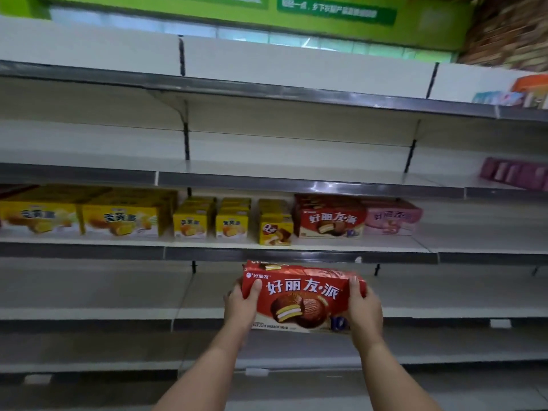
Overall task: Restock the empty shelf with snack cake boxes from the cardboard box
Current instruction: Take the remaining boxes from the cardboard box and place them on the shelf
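Note:
I hold a red snack cake box [301, 295] with a chocolate pie picture in front of the bare white shelf [118, 312] below the stocked one. My left hand [241, 305] grips the box's left end, thumb on its front. My right hand [364, 310] grips the right end. The box is upright, front facing me, at the shelf's front edge. The cardboard box is not in view.
The shelf above carries yellow cake boxes [118, 222], small yellow boxes [231, 223], a red pie box [330, 221] and a pink box [391, 219]. Higher white shelves [296, 170] hold purple packs [516, 172] at far right. More bare shelves run below.

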